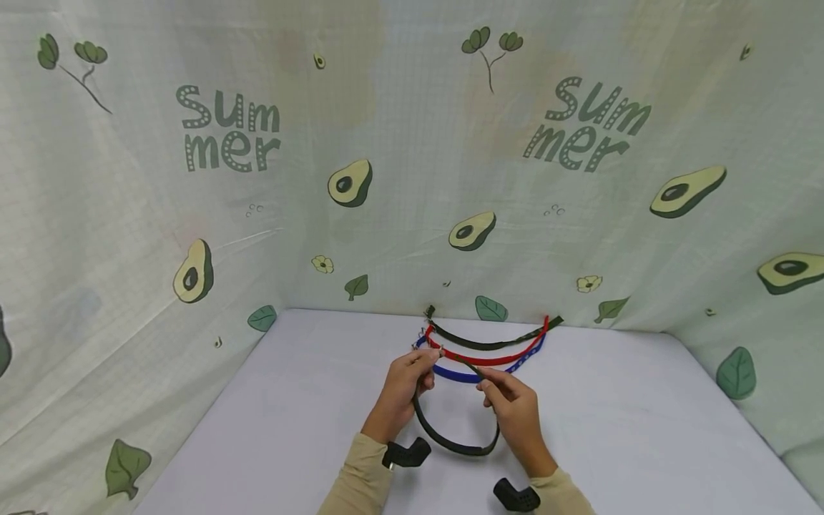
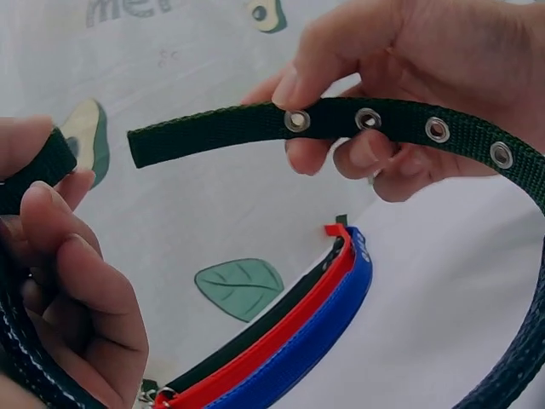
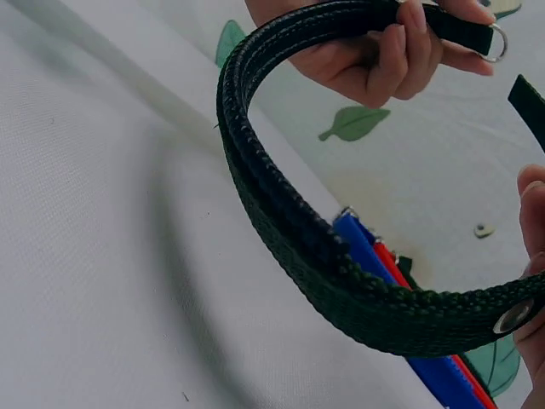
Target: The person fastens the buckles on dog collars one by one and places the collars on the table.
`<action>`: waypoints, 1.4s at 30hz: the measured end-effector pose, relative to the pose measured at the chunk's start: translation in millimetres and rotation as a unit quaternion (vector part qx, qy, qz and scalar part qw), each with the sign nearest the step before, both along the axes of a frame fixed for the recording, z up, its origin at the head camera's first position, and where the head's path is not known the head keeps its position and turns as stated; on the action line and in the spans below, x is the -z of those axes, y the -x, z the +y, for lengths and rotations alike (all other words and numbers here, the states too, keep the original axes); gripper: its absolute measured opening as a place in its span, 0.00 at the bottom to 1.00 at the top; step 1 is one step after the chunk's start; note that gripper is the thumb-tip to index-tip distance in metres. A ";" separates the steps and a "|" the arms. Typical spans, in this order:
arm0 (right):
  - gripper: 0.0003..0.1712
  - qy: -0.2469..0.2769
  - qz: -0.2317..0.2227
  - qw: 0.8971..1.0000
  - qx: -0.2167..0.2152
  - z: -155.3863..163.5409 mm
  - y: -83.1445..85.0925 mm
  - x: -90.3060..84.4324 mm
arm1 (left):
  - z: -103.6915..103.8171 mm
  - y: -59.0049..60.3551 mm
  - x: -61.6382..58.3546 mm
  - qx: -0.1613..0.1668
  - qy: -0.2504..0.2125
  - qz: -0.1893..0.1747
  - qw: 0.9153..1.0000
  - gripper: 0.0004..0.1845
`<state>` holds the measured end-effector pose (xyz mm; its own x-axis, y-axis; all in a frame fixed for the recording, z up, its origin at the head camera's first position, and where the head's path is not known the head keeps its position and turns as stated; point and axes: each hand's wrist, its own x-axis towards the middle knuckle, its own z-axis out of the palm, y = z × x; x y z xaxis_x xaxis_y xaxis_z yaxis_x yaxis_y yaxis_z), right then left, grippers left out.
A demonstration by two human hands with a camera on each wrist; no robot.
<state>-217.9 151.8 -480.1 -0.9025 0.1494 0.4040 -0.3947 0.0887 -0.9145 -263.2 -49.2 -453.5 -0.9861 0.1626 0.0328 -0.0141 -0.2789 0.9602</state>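
Observation:
A dark green webbing collar [image 1: 450, 445] hangs in a loop between both hands above the white table [image 1: 290, 429]. My left hand [image 1: 420, 366] grips its buckle end, where a metal D-ring [image 3: 497, 39] sticks out past the fingers [image 3: 400, 51]. My right hand [image 1: 493, 386] pinches the strap end with metal eyelets [image 2: 368, 118] between thumb and fingers. The strap's cut tip [image 2: 140, 146] points free toward the left hand [image 2: 68, 273]. Behind the hands lie three more collars side by side: dark green [image 1: 489, 344], red [image 1: 483, 358] and blue [image 1: 453, 374].
Avocado-print cloth [image 1: 412, 179] walls the table at the back and on both sides. Black wrist camera mounts [image 1: 407, 454] sit on both beige sleeves. Bare white tabletop stretches left and right of the hands.

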 end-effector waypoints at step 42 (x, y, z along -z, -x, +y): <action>0.11 -0.042 0.007 0.999 0.000 -6.2 -3.5 -1.7 | 16.5 -13.5 -4.9 0.051 0.133 0.062 0.988 0.17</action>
